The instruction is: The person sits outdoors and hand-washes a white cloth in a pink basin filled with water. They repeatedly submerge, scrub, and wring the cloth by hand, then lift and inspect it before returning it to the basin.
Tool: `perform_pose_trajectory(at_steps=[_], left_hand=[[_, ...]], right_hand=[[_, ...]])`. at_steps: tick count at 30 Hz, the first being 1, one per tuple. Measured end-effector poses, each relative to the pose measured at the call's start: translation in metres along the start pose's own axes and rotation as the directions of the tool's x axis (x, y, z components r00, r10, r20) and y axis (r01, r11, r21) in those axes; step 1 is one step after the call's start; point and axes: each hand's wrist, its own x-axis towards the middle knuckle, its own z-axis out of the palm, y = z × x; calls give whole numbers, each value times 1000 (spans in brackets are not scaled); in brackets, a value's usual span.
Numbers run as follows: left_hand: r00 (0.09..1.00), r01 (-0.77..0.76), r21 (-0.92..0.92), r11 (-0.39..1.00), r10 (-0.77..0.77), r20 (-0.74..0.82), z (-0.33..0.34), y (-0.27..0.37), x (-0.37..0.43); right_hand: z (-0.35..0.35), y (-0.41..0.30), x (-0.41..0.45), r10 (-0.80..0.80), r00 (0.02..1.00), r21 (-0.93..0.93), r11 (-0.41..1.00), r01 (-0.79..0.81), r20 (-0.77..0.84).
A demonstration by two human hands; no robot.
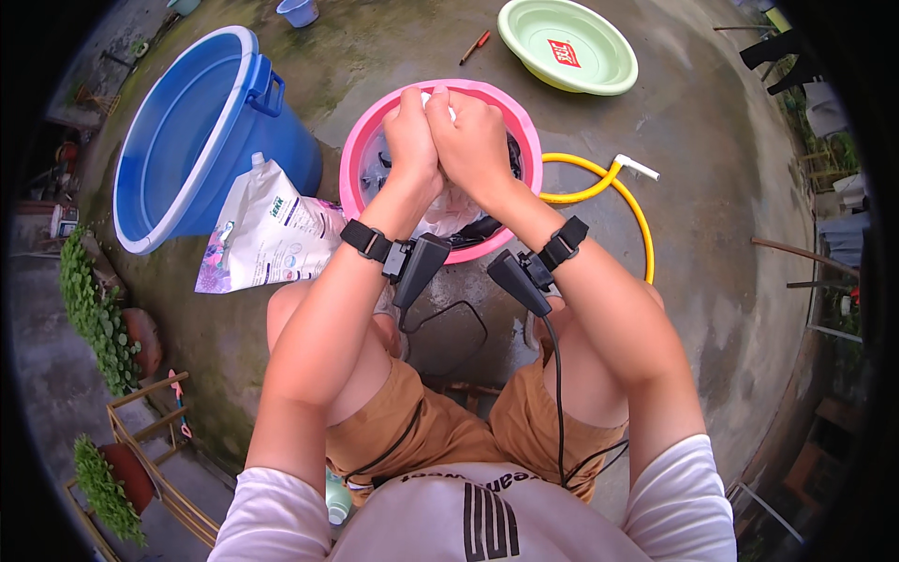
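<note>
Over a pink plastic basin (528, 112), my left hand (411, 137) and my right hand (469, 133) are pressed together, closed around a piece of white cloth (427, 100). Only small bits of the cloth show between the fingers. Below them, the basin holds cloudy water with pale fabric (444, 213) and dark fabric (480, 232). Each wrist wears a black strap with a black device and a cable. A white and purple detergent pouch (281, 225) stands at the basin's left side.
A large blue tub (295, 140) stands at the left. Beyond the basin are a light green basin (520, 49) and a red and brown pen-like object (475, 48). A yellow hose (642, 225) curls on the wet concrete at the right.
</note>
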Motion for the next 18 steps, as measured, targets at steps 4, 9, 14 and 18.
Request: perform_pose_trajectory(at_steps=[4,9,14,18], left_hand=[[991,-132,132,982,129,36,7,-3,-3],[1000,-29,7,1000,29,9,-4,-3,5],[993,-99,121,988,90,74,6,-9,-3],[997,-10,-20,1000,12,81,-7,0,10]], right_hand=[[-9,9,14,105,994,-40,993,-106,-32],[2,0,-2,22,1000,30,999,-22,-22],[-6,16,10,140,990,1,990,-140,-22],[7,-6,-7,72,997,53,996,-69,-43]])
